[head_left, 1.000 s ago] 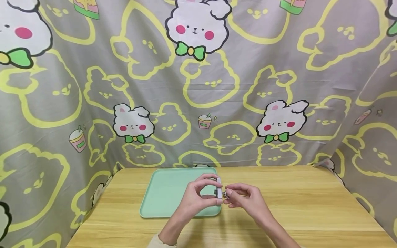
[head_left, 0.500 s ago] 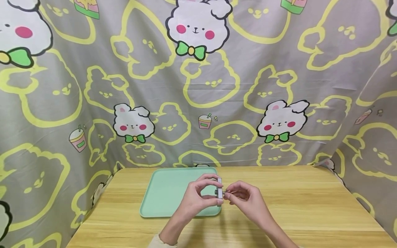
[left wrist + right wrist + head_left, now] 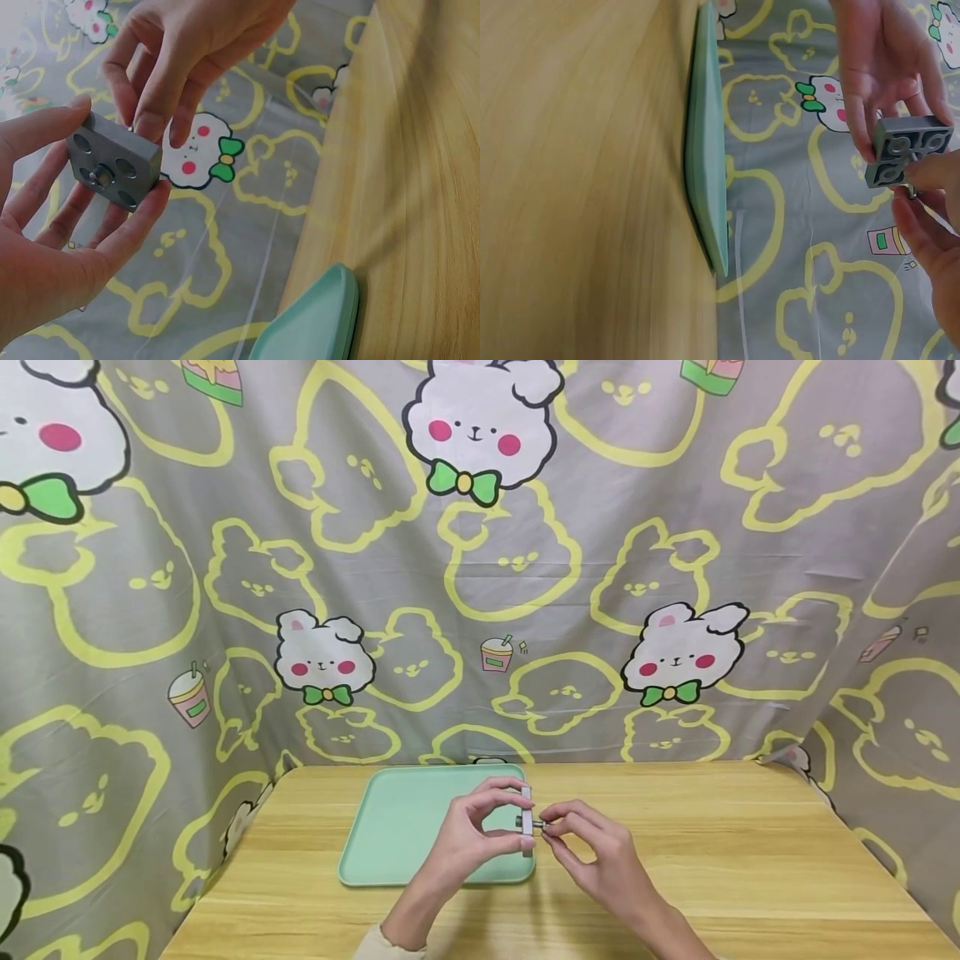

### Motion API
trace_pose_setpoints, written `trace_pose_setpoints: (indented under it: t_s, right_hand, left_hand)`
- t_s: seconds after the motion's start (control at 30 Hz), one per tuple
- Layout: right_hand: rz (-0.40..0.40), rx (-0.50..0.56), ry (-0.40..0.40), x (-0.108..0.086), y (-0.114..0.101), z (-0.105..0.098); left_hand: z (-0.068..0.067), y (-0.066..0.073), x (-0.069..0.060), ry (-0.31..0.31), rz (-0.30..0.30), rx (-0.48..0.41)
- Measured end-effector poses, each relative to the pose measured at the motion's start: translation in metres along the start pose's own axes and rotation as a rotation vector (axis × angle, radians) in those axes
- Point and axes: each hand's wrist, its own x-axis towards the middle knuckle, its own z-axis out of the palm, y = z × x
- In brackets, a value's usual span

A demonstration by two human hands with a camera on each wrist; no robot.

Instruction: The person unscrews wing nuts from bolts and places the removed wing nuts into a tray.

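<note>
Okay so the left hand (image 3: pixel 467 831) is gripping a grey holed block (image 3: pixel 118 154) by its edges, in the air above the worktop (image 3: pixel 735 843); the right hand (image 3: pixel 600 852) is pinching a metal bolt-like piece (image 3: pixel 537 824) sticking through it; fingertips are hiding its outer end; the left hand is partly covering the green tray (image 3: pixel 401 822).

Head pic bright, wrist pics dimmer, tbl (image 3: pixel 750 860) shadows soft.
</note>
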Motion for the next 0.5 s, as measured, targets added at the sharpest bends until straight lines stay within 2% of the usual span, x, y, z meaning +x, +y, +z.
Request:
trace_pose_setpoints:
  t_s: [0.1,0.33,0.4,0.5]
  right_hand:
    - [-0.028,-0.012,-0.002,-0.0008,0.0021,0.0005]
    - [0.055,0.026,-0.010,0.0014,-0.0016,-0.0037]
    - [0.110,0.079,-0.021,0.0019,-0.0027,-0.0055]
    - [0.259,0.209,-0.043,0.0026,-0.0041,-0.0083]
  left_hand:
    - [-0.0004,0.0000,0.0004,0.002,0.000,0.004]
    - [0.0000,0.0001,0.0012,0.012,0.007,0.015]
    - [0.0002,0.0002,0.0013,0.014,0.007,0.014]
    - [0.0005,0.0007,0.0012,0.014,0.005,0.008]
